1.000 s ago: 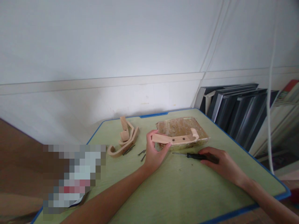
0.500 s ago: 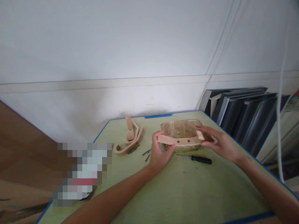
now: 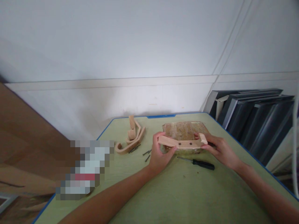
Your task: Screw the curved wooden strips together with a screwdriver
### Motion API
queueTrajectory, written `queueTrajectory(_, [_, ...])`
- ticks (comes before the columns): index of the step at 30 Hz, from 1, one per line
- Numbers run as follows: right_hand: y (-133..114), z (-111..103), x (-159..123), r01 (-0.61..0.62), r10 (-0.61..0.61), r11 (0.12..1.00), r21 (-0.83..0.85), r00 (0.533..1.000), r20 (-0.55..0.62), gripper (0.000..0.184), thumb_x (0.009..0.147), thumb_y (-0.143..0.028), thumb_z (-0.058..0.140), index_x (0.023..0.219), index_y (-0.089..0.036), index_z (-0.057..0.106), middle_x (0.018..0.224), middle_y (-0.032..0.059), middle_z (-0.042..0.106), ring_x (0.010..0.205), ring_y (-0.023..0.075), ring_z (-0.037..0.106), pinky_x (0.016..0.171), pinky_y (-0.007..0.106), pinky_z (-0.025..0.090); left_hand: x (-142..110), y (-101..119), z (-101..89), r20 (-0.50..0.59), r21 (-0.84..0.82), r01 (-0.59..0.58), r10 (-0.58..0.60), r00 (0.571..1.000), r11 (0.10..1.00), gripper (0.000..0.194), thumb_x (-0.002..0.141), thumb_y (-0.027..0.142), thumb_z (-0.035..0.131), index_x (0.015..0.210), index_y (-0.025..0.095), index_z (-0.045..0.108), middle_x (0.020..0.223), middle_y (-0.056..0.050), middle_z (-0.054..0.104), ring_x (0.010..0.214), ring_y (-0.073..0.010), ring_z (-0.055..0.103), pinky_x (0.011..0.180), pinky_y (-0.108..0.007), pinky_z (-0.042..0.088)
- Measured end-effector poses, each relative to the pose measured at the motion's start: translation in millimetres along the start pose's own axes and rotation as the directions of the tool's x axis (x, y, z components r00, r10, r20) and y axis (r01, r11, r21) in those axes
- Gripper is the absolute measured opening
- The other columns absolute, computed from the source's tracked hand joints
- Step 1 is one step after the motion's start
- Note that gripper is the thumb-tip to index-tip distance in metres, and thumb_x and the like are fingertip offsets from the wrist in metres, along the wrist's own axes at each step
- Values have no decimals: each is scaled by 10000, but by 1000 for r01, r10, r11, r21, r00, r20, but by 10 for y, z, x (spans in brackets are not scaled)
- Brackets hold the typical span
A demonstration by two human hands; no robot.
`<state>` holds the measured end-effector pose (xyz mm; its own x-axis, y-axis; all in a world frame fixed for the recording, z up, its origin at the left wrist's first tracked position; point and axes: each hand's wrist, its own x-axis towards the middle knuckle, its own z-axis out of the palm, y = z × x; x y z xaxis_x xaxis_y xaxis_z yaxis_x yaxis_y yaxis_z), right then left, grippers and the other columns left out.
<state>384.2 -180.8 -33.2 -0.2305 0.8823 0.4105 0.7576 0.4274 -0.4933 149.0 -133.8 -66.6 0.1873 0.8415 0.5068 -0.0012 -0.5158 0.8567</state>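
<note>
A pale wooden hook piece [image 3: 182,143] with two dark screw holes lies across the near edge of a brown chipboard block [image 3: 184,130]. My left hand [image 3: 158,154] grips its left end. My right hand [image 3: 218,148] grips its upturned right end. A black-handled screwdriver [image 3: 198,162] lies on the green table [image 3: 182,193] just in front of the block, touched by neither hand.
Several more wooden hook pieces [image 3: 132,138] are piled at the back left, with a few dark screws [image 3: 147,154] beside them. A blurred patch [image 3: 85,169] sits at the table's left edge. Dark framed panels [image 3: 254,118] lean right of the table.
My right hand let go of the screwdriver, which stays on the table, and moved up to grip the right end of the hook piece. My left hand kept its hold.
</note>
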Motion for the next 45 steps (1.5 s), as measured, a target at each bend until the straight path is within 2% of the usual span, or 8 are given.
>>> queueTrajectory(10, [-25,45,-60,33,-36,999,-29,995,-94,314,827,-358,432,1055,-190,569,1083,88,595,1049,237,521,836,351,439,-7,73,-10,-25,150,-49,53,998,988,681,667,194,657,1231,236,277,1131,-78,464,1026,-208,491,913,-386,366])
queueTrajectory(16, [-6,35,-69,54,-58,998,-45,994,-90,345,825,-354,441,1124,-201,522,1147,72,562,1058,223,515,878,357,421,22,313,-328,123,411,-131,88,989,902,882,677,295,659,1338,252,77,1287,-116,331,1096,-232,428,915,-399,355])
queueTrajectory(19, [6,35,-74,60,-65,997,-51,994,-90,346,822,-349,448,1120,-191,524,1139,77,566,1053,227,517,877,365,421,5,416,-657,125,635,-160,104,987,756,705,730,302,595,1303,215,195,1258,-114,368,1137,-243,392,943,-404,326])
queueTrajectory(22, [6,32,-83,65,-70,996,-57,994,-84,344,824,-344,444,1123,-193,524,1150,74,560,1061,227,513,880,363,422,-25,392,-1022,126,860,-185,155,980,476,480,733,308,559,1161,164,394,1130,-126,465,1080,-274,427,920,-430,338])
queueTrajectory(27, [-13,29,-82,65,-71,995,-73,995,-77,341,828,-342,437,1122,-195,526,1166,75,550,1082,221,502,897,354,417,-67,245,-1470,180,973,-194,120,976,123,283,777,351,466,1012,194,487,1044,-109,558,1042,-280,483,966,-538,210])
queueTrajectory(31, [-27,28,-73,65,-70,994,-86,996,-62,337,837,-331,422,1129,-194,518,1175,71,544,1093,207,494,902,339,416,-86,193,-1606,226,972,-226,5,974,67,250,811,347,415,1001,214,509,1055,-91,591,1023,-256,518,969,-579,140])
queueTrajectory(37, [9,57,-67,47,-55,993,-111,996,-69,332,840,-335,423,1119,-178,509,1179,68,538,1108,182,478,926,314,394,-111,139,-1574,229,973,-231,-166,959,9,232,832,280,376,969,201,546,977,-73,609,976,-241,522,969,-553,156])
queueTrajectory(45, [-98,181,-83,-63,29,979,-196,985,-169,341,830,-388,431,1089,-188,525,1113,60,580,1024,206,542,847,333,451,-115,151,-1479,217,967,-233,-145,965,-104,207,838,250,380,876,192,575,928,-75,585,968,-241,497,963,-530,174])
